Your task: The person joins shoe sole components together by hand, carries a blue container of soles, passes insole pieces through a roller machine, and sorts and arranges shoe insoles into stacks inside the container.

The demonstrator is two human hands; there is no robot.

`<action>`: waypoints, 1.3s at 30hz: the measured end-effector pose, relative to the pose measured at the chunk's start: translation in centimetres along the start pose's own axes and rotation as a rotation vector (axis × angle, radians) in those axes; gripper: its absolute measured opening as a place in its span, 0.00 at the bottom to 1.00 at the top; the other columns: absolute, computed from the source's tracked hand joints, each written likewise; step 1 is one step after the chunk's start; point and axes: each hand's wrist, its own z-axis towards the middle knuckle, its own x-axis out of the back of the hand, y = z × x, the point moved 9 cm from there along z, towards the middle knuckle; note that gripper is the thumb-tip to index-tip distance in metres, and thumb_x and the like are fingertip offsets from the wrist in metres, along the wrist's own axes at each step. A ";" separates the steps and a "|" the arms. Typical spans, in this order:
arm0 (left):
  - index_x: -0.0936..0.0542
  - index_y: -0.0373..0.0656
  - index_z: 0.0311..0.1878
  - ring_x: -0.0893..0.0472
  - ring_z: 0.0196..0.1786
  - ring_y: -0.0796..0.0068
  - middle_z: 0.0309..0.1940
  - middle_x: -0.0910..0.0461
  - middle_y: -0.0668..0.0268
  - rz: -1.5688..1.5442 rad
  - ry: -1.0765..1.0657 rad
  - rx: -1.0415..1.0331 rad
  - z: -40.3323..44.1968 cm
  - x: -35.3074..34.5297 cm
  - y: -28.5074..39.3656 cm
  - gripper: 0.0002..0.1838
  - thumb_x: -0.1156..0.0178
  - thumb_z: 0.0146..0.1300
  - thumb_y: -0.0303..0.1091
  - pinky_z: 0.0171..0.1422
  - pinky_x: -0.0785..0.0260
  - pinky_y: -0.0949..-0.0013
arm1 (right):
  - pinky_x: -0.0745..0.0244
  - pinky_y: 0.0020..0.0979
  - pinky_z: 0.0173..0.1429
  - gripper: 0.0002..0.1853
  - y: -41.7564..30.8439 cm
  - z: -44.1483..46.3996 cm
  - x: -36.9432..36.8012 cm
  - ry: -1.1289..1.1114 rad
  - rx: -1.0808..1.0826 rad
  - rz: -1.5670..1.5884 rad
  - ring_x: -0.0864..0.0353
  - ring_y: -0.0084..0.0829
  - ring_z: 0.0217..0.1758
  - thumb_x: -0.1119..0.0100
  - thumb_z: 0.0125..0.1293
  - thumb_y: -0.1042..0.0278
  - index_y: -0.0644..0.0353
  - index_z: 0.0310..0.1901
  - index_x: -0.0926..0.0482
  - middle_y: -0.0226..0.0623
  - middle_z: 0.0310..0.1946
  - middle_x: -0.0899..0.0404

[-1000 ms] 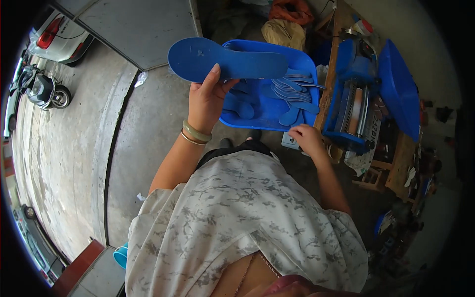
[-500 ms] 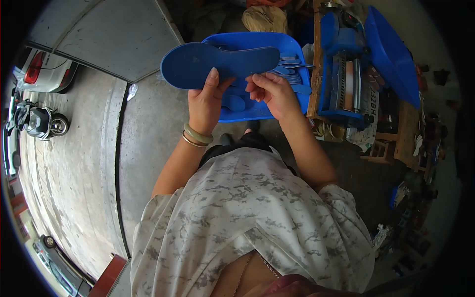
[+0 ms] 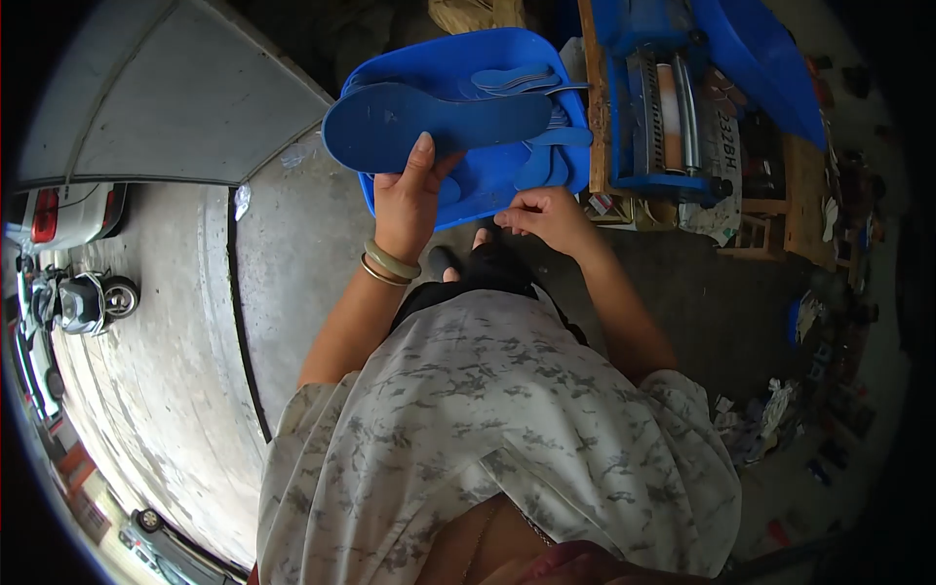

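My left hand [image 3: 408, 200] grips a blue insole [image 3: 429, 122] by its near edge, thumb on top and fingers beneath. The insole's broad end points left and its narrower end right. Below and behind it stands a blue plastic basin [image 3: 468, 44] with more blue insoles [image 3: 514, 78] piled inside, part of them hidden by the held one. Just off the basin's near right rim is my right hand [image 3: 551, 219], apart from the insole. Its fingertips are pinched together, and anything between them is too small to make out.
A blue roller machine [image 3: 663, 117] sits on a wooden bench [image 3: 597, 97] at the right, with a large blue panel-like object [image 3: 765, 68] beyond. Grey panels [image 3: 185, 88] rise at upper left. A motorcycle [image 3: 93, 297] and parked cars stand outside at left.
My right hand has drawn back from the insole's near edge toward my body. The left hand keeps the insole nearly in place. The view has shifted, so the basin and machine appear higher and further left.
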 end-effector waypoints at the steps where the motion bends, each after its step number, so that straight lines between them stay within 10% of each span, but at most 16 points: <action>1: 0.26 0.38 0.56 0.21 0.54 0.70 0.52 0.22 0.64 0.018 -0.031 0.021 0.1 -0.9 -0.5 0.13 0.44 0.71 0.31 0.59 0.23 0.60 | 0.24 0.23 0.43 0.07 -1.4 -0.6 0.2 -0.005 0.085 -0.035 0.18 0.24 0.32 0.41 0.67 0.72 0.65 0.41 0.17 0.32 0.28 0.19; 11: 0.26 0.38 0.58 0.21 0.55 0.70 0.53 0.22 0.64 0.157 -0.229 0.173 -1.2 -5.7 -7.1 0.15 0.44 0.72 0.32 0.61 0.24 0.58 | 0.25 0.24 0.42 0.12 4.3 -3.5 4.7 0.211 -0.076 0.729 0.19 0.25 0.36 0.41 0.67 0.62 0.63 0.44 0.17 0.32 0.34 0.19; 14: 0.25 0.40 0.56 0.20 0.54 0.69 0.52 0.22 0.64 0.067 -0.196 0.226 -0.4 -5.4 -8.4 0.13 0.44 0.71 0.32 0.58 0.22 0.59 | 0.25 0.26 0.43 0.17 11.4 -4.9 5.2 0.144 0.012 0.298 0.18 0.27 0.40 0.43 0.69 0.57 0.63 0.48 0.18 0.35 0.39 0.17; 18: 0.25 0.41 0.53 0.19 0.52 0.68 0.50 0.21 0.64 -0.045 -0.081 0.412 -0.1 -2.3 -12.3 0.10 0.44 0.71 0.31 0.56 0.21 0.60 | 0.24 0.31 0.51 0.19 19.5 -10.5 7.8 0.015 -0.638 -0.950 0.16 0.33 0.48 0.44 0.69 0.60 0.62 0.56 0.23 0.37 0.50 0.19; 21: 0.25 0.42 0.53 0.19 0.51 0.66 0.49 0.21 0.63 -0.102 -0.028 0.598 -1.8 2.4 -17.8 0.10 0.45 0.71 0.32 0.54 0.21 0.60 | 0.23 0.30 0.43 0.16 17.9 -9.8 6.1 0.413 -0.361 0.543 0.15 0.32 0.41 0.43 0.69 0.62 0.59 0.55 0.24 0.34 0.45 0.18; 25: 0.30 0.40 0.61 0.20 0.55 0.62 0.57 0.24 0.59 -0.078 0.133 0.821 -5.3 8.5 -23.3 0.19 0.44 0.71 0.37 0.59 0.25 0.60 | 0.24 0.27 0.37 0.13 18.4 -5.5 4.8 0.469 -0.203 0.882 0.16 0.30 0.36 0.42 0.69 0.62 0.57 0.51 0.25 0.32 0.40 0.18; 39: 0.30 0.40 0.64 0.18 0.45 0.69 0.47 0.20 0.61 0.680 0.372 0.659 -8.7 28.6 -18.1 0.23 0.45 0.72 0.43 0.47 0.26 0.70 | 0.21 0.30 0.39 0.20 33.4 9.4 19.1 0.831 -0.486 0.284 0.16 0.32 0.39 0.36 0.64 0.61 0.61 0.55 0.25 0.40 0.42 0.19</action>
